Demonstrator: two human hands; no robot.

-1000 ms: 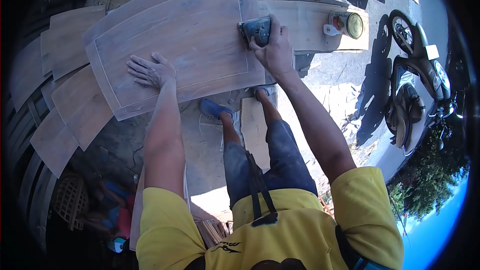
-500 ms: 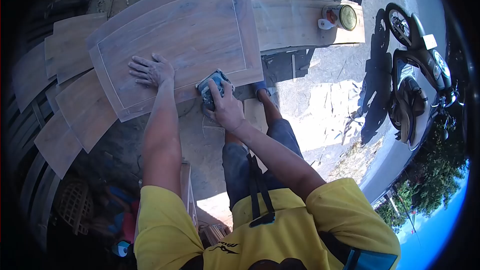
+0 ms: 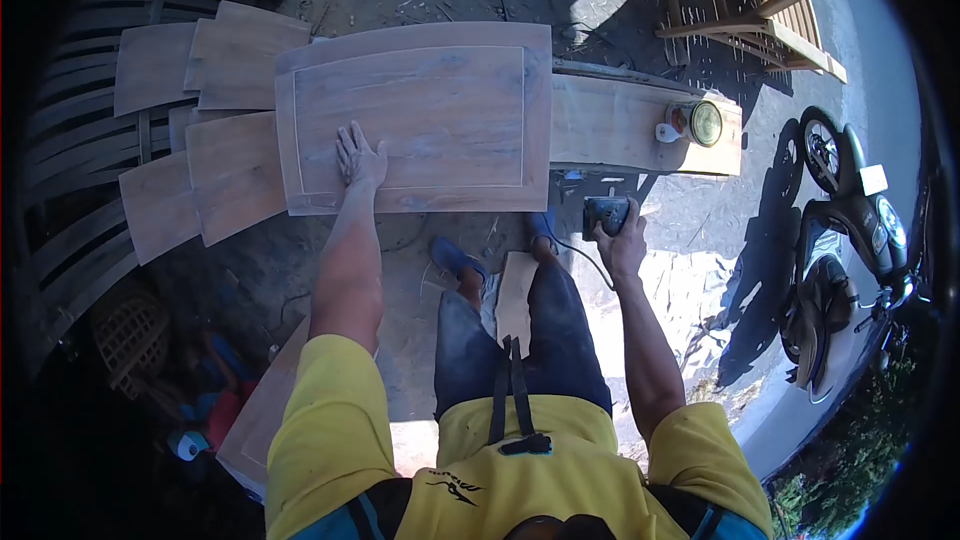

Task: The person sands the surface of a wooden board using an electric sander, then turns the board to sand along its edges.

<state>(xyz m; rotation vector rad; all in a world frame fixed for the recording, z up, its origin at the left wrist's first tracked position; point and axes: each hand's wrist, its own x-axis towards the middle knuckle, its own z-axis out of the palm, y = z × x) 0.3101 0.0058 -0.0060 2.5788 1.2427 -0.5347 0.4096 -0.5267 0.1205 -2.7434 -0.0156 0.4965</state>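
Observation:
A wooden panel (image 3: 430,130) with a thin rectangular line inside its border lies flat in front of me. My left hand (image 3: 362,162) rests on its lower left part, palm down with the fingers spread. Off to the right, clear of the panel's edge, my right hand (image 3: 622,240) grips an electric sander (image 3: 606,214). A dark cord (image 3: 590,260) runs from near the sander towards my feet. The sander's underside is turned away, so I cannot see its sanding face.
A plank bench (image 3: 610,125) extends right from under the panel, bearing a tin can (image 3: 705,123). Thin wooden boards (image 3: 235,165) lie on slats at left. A wooden chair (image 3: 770,10) stands far right, above a motorcycle (image 3: 850,230). Another person's red clothing (image 3: 232,410) shows at lower left.
My right hand has lifted the sander off the panel's near edge and carried it right. My left hand stays flat on the panel. The camera view has turned and shifted.

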